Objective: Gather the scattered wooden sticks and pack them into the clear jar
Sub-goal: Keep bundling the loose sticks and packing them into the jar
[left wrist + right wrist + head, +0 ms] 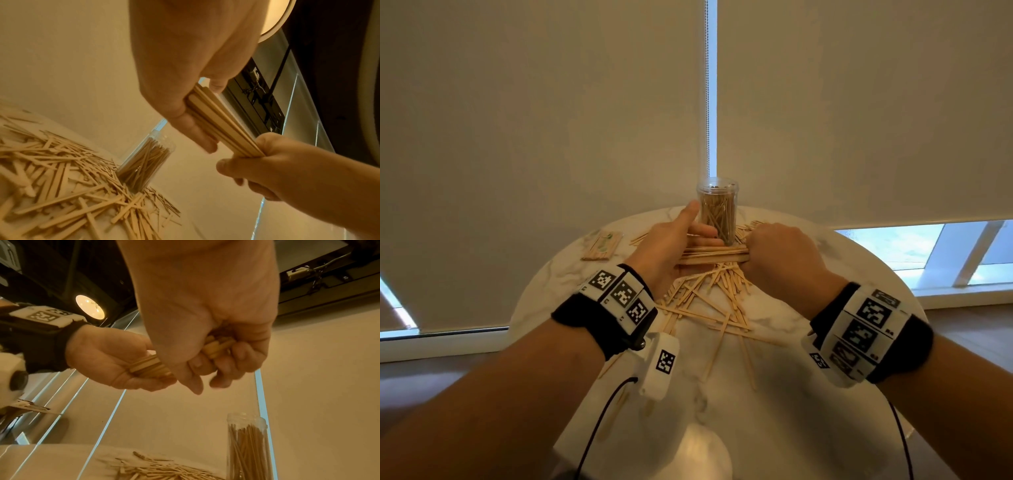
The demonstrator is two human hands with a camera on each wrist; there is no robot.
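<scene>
A bundle of flat wooden sticks is held level above the table between both hands. My left hand cups one end of the bundle, fingers curled under it and thumb raised. My right hand grips the other end in a fist. The clear jar stands upright just behind the hands, open at the top and partly filled with thin sticks. A heap of loose sticks lies scattered on the table under and in front of the hands.
The round white marble table ends close behind the jar, with roller blinds beyond. A small flat packet of sticks lies at the back left. Cables hang from both wrist bands near the front edge.
</scene>
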